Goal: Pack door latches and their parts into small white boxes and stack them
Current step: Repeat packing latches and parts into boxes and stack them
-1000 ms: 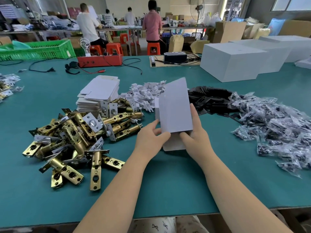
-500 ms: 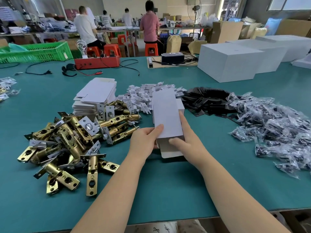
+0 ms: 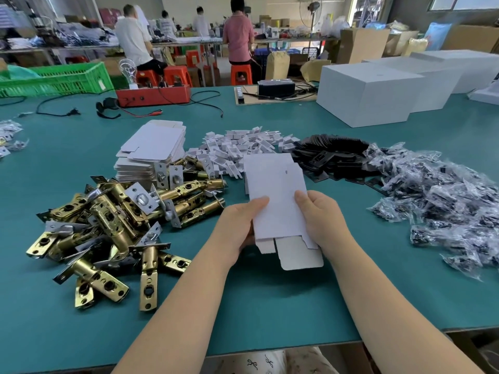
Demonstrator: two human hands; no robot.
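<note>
Now one white box point(image 3: 275, 195), left hand point(image 3: 237, 228) and right hand point(image 3: 321, 220) gripping its sides.

2 hands point(image 3: 240, 225), 1 open box point(image 3: 278, 201), 3 big white cartons point(image 3: 367, 93), 1 green crate point(image 3: 62, 79).

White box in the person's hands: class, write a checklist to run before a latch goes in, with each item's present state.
1. Both hands hold the box: ok; left hand and right hand grip its sides.
2. Near end open: ok; the flap hangs out untucked.
3. Box squared up into a tube: cannot tell; it looks rather flat.
4. Far end closed: cannot tell; the end cannot be made out.
5. Latches close by: ok; the pile lies just left of the left hand.
6. A hand free to pick a latch: not ok; both are busy.
</note>
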